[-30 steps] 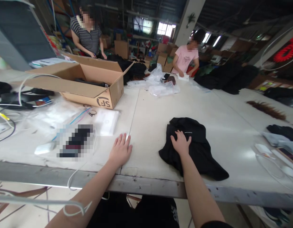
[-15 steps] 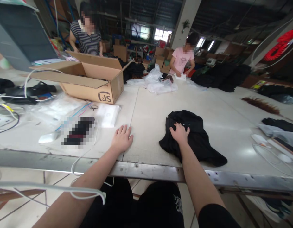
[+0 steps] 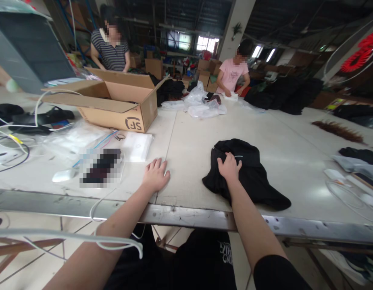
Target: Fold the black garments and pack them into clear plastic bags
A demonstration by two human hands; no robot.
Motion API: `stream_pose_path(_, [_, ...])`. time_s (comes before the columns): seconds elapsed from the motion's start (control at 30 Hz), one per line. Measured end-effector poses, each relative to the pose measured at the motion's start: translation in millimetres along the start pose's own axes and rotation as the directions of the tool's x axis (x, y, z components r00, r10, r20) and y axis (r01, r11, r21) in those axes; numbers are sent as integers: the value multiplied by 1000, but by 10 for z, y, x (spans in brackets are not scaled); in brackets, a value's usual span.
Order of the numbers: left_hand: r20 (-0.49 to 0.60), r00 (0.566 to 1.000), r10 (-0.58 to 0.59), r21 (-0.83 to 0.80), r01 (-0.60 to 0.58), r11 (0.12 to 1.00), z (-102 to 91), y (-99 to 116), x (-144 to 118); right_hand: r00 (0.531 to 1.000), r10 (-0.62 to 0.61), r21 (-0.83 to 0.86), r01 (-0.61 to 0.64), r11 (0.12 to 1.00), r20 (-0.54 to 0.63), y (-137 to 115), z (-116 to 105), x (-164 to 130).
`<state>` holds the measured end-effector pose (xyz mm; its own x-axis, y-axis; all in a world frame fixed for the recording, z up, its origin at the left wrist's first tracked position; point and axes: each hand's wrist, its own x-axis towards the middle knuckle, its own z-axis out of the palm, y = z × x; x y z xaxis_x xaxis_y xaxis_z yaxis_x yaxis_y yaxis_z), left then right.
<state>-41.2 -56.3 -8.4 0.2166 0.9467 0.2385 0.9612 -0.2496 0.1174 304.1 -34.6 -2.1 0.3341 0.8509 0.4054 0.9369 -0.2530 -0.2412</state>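
- Warehouse clutter fills the background, with stacked boxes, dark beams and bright windows behind a broad pale work table (image 3: pixel 186 133) whose worn metal edge runs across the near side.
- Far left on that table lie tangled white cables (image 3: pixel 13 133) and a white mouse (image 3: pixel 63 175), just beside clear plastic bags (image 3: pixel 74 139).
- Behind these stands an open cardboard box (image 3: pixel 113 105), flaps spread; a person in a striped top (image 3: pixel 110 50) stands at its far side.
- Just right of the bags lies a flat white packet (image 3: pixel 137 146).
- Near the table's front edge the left hand (image 3: pixel 155 176) lies palm down on the bare surface, fingers (image 3: pixel 157 164) straight and only slightly spread, holding nothing.
- Open table runs between the two hands, crossed by a thin seam leading away toward the far side.
- To the right, the right hand (image 3: pixel 228 168) presses on a crumpled black garment (image 3: pixel 245 175), fingers curled and bunching the cloth at its left part.
- This garment lies near the front edge, well apart from the box.
- Beyond it a person in a pink shirt (image 3: pixel 233 74) works among more plastic bags (image 3: pixel 206 106).
- Far right sit dark clothes (image 3: pixel 360 155) and a strip of brown hair (image 3: pixel 337 131), with bare tabletop between them and the garment.
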Motion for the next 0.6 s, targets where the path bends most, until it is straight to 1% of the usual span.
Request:
stream_pose_path(0.07, [1, 1000, -6, -5, 6, 1000, -5, -3, 5, 990, 58, -48, -64, 997, -131, -39, -35, -28])
stream_pose_path(0.1, [2, 1000, -8, -8, 8, 1000, -9, -3, 7, 982, 85, -73, -98, 992, -166, -59, -50, -39])
stream_pose_path(0.13, [4, 1000, -11, -11, 11, 1000, -13, -4, 9, 979, 105, -95, -123, 988, -172, -76, -61, -45])
stream_pose_path(0.27, [9, 1000, -12, -25, 12, 1000, -27, -6, 8, 985, 142, -126, -153, 980, -93, -94, -53, -24])
stream_pose_path(0.47, [18, 1000, -13, -31, 13, 999, -19, -13, 23, 977, 206, -85, -211, 974, -60, -17, -16, 26])
stream_pose_path(0.53, [21, 1000, -14, -19, 15, 1000, 5, -4, 22, 977, 208, -70, -211, 975, -55, -10, -26, 24])
stream_pose_path(0.6, [8, 1000, -6, 0, 6, 1000, 38, 11, 3, 982, 184, -77, -187, 979, -40, -21, -43, 16])
